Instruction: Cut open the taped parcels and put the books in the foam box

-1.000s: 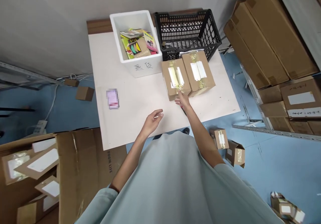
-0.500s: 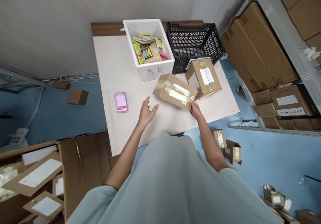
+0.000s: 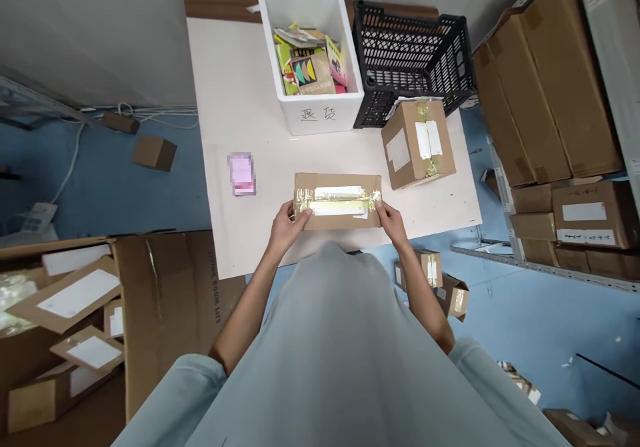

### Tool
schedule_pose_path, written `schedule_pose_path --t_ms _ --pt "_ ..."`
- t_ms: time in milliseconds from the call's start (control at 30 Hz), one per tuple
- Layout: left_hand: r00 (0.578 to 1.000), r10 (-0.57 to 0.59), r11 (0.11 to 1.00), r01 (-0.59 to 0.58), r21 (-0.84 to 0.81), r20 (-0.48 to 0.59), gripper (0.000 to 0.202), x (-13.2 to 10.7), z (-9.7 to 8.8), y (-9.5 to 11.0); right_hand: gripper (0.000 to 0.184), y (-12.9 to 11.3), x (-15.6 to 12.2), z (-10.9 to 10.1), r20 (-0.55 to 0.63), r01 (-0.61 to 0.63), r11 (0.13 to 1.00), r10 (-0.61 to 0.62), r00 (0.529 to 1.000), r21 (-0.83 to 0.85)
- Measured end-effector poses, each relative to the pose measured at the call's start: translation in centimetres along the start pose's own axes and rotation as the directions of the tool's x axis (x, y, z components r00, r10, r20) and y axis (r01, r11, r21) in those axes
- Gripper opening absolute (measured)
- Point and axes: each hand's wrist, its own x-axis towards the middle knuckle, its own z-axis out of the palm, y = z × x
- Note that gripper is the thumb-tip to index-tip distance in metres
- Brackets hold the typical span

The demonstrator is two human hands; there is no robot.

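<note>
A taped cardboard box (image 3: pixel 337 221) with white labels along its top is at the table's front edge, close to my body. My left hand (image 3: pixel 289 225) grips its left end, thumb on the top face. At the opposite end my right hand (image 3: pixel 391 223) holds the right edge. Behind it to the right sits a second taped cardboard box (image 3: pixel 405 145), against the black plastic crate (image 3: pixel 370 110). A white foam box (image 3: pixel 325 115) with handwriting on its front holds several colourful books (image 3: pixel 314 73).
The white table (image 3: pixel 225 100) carries a blurred pink item (image 3: pixel 243 175) at left. A large carton (image 3: pixel 170 300) with labelled parcels stands at lower left. Shelving (image 3: pixel 600 53) with boxes rises at right. Small boxes (image 3: pixel 453 297) lie on the blue floor.
The held box has come toward my body and turned level with the table edge. My left hand, free and spread before, now grips its left end. The view has shifted.
</note>
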Motion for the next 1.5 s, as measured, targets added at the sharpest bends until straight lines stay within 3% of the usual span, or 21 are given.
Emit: schedule_pose_path --t_ms 167,333,400,567,733,833,1000,1133,1233,1400,1500 --pt "0.993 -0.111 0.994 0.111 -0.013 0.027 0.068 -1.7 1.8 -1.9 0.074 2.0 -0.3 -0.2 0.104 -0.018 0.999 0.023 0.994 -0.044" --pt "0.983 -0.08 0.992 0.094 -0.081 0.163 0.113 -3.3 1.9 -3.9 0.075 5.4 -0.3 -1.0 0.189 -0.152 0.983 0.131 0.973 0.1" --pt "0.981 -0.068 0.994 0.082 -0.068 0.183 0.123 -3.7 1.6 -4.9 0.073 6.9 -0.2 -1.4 0.184 -0.209 0.975 0.191 0.964 0.081" --pt "0.988 -0.118 0.992 0.122 -0.033 0.101 0.114 -3.6 2.5 -7.2 0.087 9.0 0.1 -1.2 0.232 -0.187 0.982 0.187 0.955 -0.019" --pt "0.986 -0.162 0.986 0.161 0.041 0.035 0.078 -3.0 3.7 -7.4 0.078 8.7 0.3 0.2 0.278 -0.113 0.993 0.116 0.953 -0.028" --pt "0.992 -0.126 0.991 0.126 0.034 -0.003 0.077 -3.1 3.4 -6.9 0.071 8.1 0.3 0.1 0.28 -0.083 0.996 0.09 0.956 -0.038" --pt "0.995 -0.095 0.994 0.095 -0.056 -0.001 0.07 -3.8 1.9 -4.8 0.059 5.9 0.6 -1.6 0.305 -0.019 1.0 0.01 0.952 0.025" --pt "0.992 -0.066 0.998 0.065 -0.021 -0.106 0.067 -3.8 1.3 -2.6 0.056 3.0 1.9 -2.6 0.253 0.045 0.999 -0.049 0.966 0.022" --pt "0.982 -0.104 0.994 0.11 0.027 -0.155 0.064 -2.8 1.5 -1.9 0.059 1.8 3.4 -2.1 0.223 0.094 0.994 -0.08 0.972 -0.053" --pt "0.969 -0.23 0.973 0.231 0.001 -0.086 0.056 -1.0 2.4 -2.9 0.072 3.1 5.0 0.0 0.289 0.012 0.995 0.018 0.957 -0.102" --pt "0.975 -0.21 0.978 0.208 -0.031 -0.071 0.059 -1.1 2.7 -4.4 0.077 5.3 4.5 0.3 0.28 -0.033 0.999 0.04 0.959 -0.027"
